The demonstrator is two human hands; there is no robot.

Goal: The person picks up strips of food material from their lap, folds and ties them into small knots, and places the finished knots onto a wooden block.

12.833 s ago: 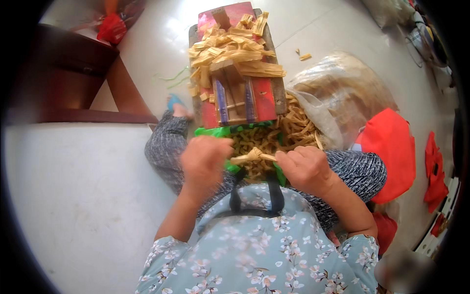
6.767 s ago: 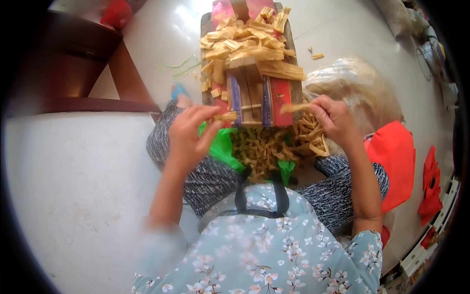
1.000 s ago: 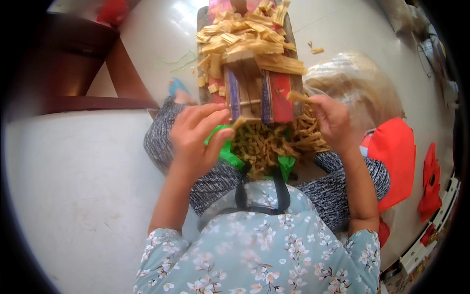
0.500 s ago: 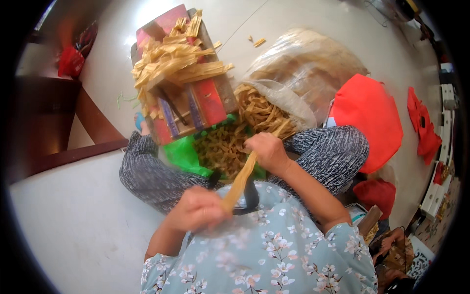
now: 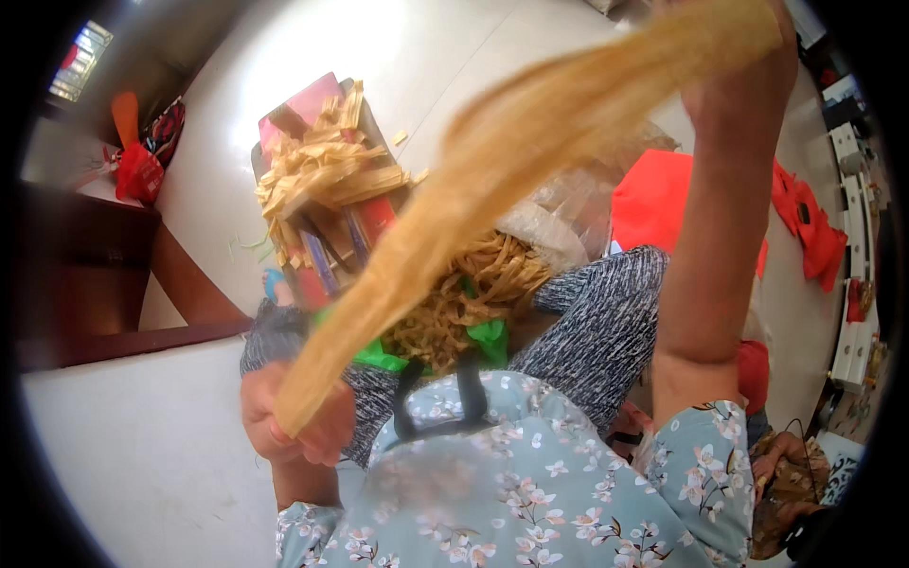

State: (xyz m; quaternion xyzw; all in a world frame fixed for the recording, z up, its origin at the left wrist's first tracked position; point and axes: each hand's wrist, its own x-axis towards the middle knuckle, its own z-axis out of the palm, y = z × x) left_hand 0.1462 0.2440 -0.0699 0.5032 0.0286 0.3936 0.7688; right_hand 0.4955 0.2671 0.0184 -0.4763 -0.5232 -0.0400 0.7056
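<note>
Head view, strip (image 5: 511, 151) partly hiding sack (image 5: 576, 204), red bag (image 5: 653, 197)

Across my feed, yellowish strips (image 5: 317, 168) lay heaped on the red-faced board (image 5: 380, 212); I saw the pale floor (image 5: 222, 137) bearing a clear plastic sack (image 5: 576, 206) and a red item (image 5: 812, 235).

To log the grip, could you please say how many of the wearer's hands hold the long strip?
2: the left hand at the lower end of the strip, the right hand, partly hidden, at its upper end.
</note>
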